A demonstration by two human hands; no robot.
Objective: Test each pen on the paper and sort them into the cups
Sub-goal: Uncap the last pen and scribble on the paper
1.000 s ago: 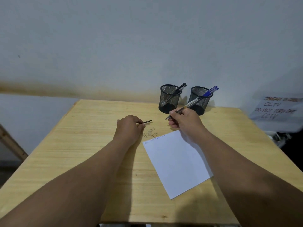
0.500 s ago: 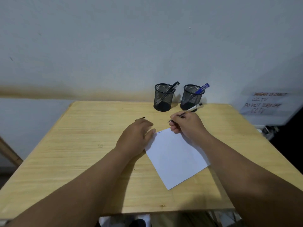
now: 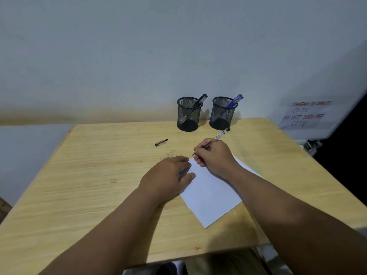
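Right hand [image 3: 215,155] clenched around a pen [image 3: 219,135], tip down at the far corner of the paper [image 3: 212,195], barrel tilted up and away toward the right cup [image 3: 222,114]. Left hand [image 3: 170,175] flat and released, palm down, pressing the paper's left edge; fingers [image 3: 183,158] spread, holding nothing.

Paper is white, lying skewed on the worktop [image 3: 89,175], partly covered by both hands and the right forearm. Any marks on it under the pen tip can't be read.

Pen cap [image 3: 161,142] lies loose on the worktop, beyond the paper to the left, well apart from both hands, nearer than the left cup [image 3: 188,116].

Two black mesh cups stand side by side beyond the paper at the worktop's far edge, near the wall. Left cup holds black-capped pens [image 3: 200,100], right cup holds blue-capped pens [image 3: 235,100], all leaning right. The held pen's rear end sits just in front of the right cup.

Worktop is light wood with visible grain and faint scribbles beyond the paper's left side. Plain pale wall [image 3: 139,56] behind, with a brownish stain band along the worktop line. Right of the cups, a paper sign [image 3: 306,114] with blurred red lettering about CCTV.
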